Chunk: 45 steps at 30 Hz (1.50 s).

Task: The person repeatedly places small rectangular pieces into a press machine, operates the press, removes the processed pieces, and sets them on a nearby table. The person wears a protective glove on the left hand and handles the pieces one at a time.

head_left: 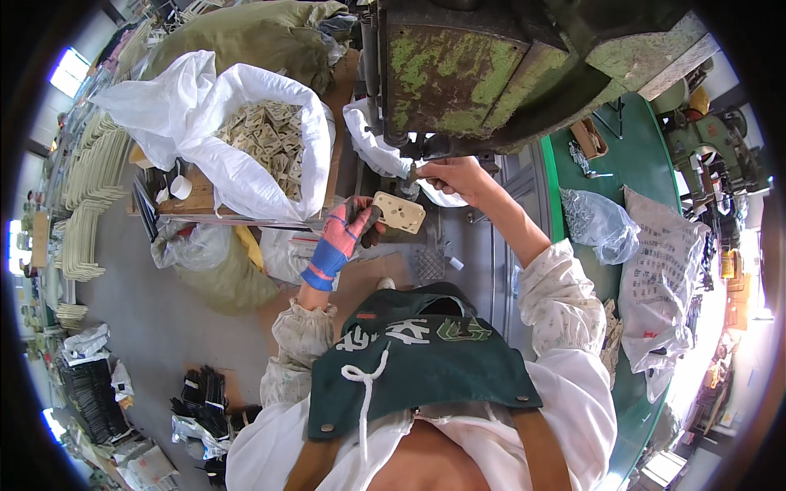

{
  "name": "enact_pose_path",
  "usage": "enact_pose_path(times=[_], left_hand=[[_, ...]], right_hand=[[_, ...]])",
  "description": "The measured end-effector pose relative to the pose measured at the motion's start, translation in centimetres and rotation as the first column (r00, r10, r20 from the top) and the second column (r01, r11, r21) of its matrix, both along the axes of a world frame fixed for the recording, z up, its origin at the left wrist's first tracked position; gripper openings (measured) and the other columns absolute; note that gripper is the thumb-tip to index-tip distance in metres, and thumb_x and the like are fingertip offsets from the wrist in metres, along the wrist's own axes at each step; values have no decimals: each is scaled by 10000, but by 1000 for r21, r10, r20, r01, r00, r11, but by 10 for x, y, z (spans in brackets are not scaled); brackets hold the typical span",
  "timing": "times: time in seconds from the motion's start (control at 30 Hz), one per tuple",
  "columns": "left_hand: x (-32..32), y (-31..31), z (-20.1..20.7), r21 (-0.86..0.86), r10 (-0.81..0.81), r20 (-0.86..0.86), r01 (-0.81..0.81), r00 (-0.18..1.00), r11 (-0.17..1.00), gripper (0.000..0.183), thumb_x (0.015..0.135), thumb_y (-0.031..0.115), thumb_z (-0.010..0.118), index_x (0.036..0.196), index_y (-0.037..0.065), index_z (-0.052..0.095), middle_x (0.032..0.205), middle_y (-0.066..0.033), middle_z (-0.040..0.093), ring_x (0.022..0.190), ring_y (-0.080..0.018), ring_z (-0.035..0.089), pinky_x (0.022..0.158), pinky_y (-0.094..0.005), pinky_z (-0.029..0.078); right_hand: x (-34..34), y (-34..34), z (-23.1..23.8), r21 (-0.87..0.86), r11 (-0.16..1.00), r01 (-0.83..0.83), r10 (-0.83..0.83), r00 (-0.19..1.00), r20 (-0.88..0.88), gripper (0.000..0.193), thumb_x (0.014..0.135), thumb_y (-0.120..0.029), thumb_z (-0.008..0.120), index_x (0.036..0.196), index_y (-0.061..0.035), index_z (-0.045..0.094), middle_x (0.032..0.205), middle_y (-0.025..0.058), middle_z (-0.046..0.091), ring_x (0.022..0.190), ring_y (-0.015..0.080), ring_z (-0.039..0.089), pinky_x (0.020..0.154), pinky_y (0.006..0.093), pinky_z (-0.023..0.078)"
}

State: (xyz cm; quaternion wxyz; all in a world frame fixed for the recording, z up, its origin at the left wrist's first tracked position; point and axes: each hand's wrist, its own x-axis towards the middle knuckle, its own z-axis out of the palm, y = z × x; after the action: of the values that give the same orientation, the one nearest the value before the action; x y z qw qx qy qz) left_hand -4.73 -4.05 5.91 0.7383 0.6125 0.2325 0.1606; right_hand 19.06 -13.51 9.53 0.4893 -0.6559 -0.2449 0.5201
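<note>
My left hand (337,233) wears a pink and blue glove with dark fingertips. It grips the edge of a beige flat plate with holes (399,213), held just below the green machine (458,69). My right hand (455,175) is bare and raised beside the machine's lower end. Its fingers are pinched together at a small part there, too small and shaded to name. To the left, an opened white sack (313,123) holds many similar beige plates (266,143). A second white bag (370,141) hangs behind the machine's lower end.
At right stands a green table (602,155) with a clear bag of small metal parts (598,225) and a printed white sack (661,270). An olive sack (246,33) sits at the far left. Black bundled parts (201,401) lie on the floor (147,327).
</note>
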Motion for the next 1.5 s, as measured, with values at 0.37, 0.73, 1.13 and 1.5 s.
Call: enact_pose_path(times=[0.37, 0.73, 1.13, 1.5], left_hand=[[3, -6, -7, -48, 24, 17, -23, 1000, 999, 226, 938, 213, 524, 1021, 3, 540, 716, -77, 640, 510, -110, 556, 475, -229, 433], [72, -11, 7, -148, 166, 146, -145, 975, 978, 171, 935, 180, 524, 915, 12, 546, 724, -81, 649, 509, -115, 574, 465, -234, 461], [82, -2, -13, 525, 230, 146, -273, 962, 806, 281, 921, 268, 520, 777, 36, 586, 605, -50, 595, 442, -109, 505, 436, -258, 389], [81, 3, -27, -79, 214, -106, -223, 971, 972, 335, 888, 319, 588, 659, 74, 578, 552, -5, 563, 406, -71, 484, 374, -215, 335]], right_hand=[[2, 6, -15, -102, 995, -7, 6, 1000, -6, 158, 781, -119, 696, 723, 17, 642, 607, 24, 560, 481, 71, 475, 387, 197, 339], [5, -53, -2, 329, 931, 158, -200, 975, 98, 215, 873, -112, 621, 1036, 22, 581, 883, 73, 617, 763, 133, 598, 623, 284, 546], [5, -42, -2, 338, 915, 222, -250, 967, 40, 191, 850, -18, 619, 1026, 50, 584, 941, 111, 631, 788, 172, 624, 692, 292, 568], [-27, -44, 5, 411, 907, 91, -259, 890, 375, 161, 800, -27, 661, 949, 34, 672, 876, 67, 656, 746, 118, 623, 699, 240, 515]])
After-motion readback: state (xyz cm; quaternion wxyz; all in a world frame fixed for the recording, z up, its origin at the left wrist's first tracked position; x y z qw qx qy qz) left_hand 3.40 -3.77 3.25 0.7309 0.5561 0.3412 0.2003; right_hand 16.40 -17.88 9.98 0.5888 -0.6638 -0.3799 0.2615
